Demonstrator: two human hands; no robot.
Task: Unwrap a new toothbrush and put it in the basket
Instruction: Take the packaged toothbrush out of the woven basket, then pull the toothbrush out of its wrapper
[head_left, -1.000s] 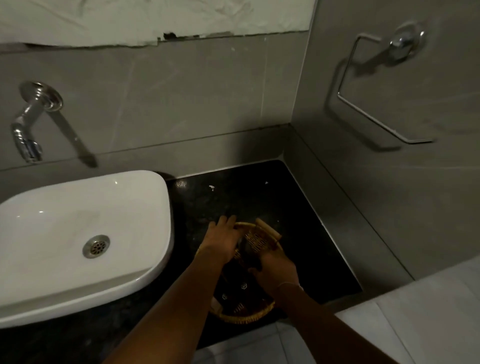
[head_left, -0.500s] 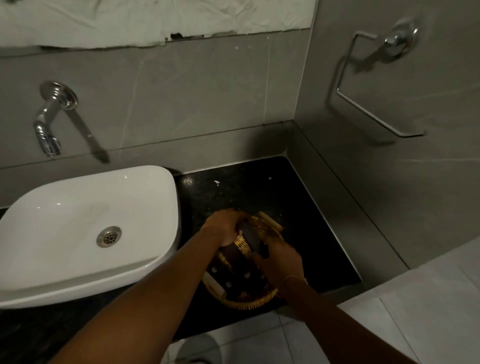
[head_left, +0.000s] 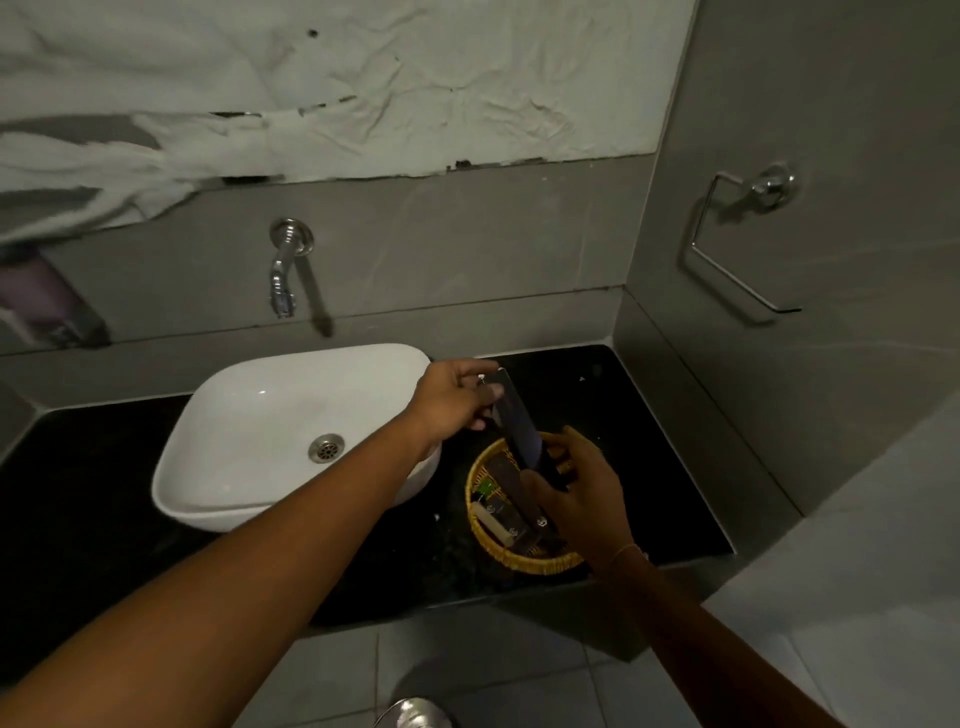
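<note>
A long dark toothbrush packet (head_left: 517, 422) is held slanted above the basket, one end in each hand. My left hand (head_left: 451, 399) pinches its upper end near the sink's right edge. My right hand (head_left: 582, 493) grips its lower end over the basket. The round woven basket (head_left: 524, 558) stands on the black counter and holds several dark packets and a pale bar at its left side. My right hand hides part of the basket's right side.
A white basin (head_left: 270, 431) sits left of the basket, under a wall tap (head_left: 283, 275). The black counter (head_left: 660, 441) runs to the right wall, where a chrome towel ring (head_left: 737, 249) hangs. Crumpled white sheeting covers the wall above.
Both hands were down in the basket; now they have lifted a dark packet out, the left hand moving up and left. The camera view has tilted up and shifted right.
</note>
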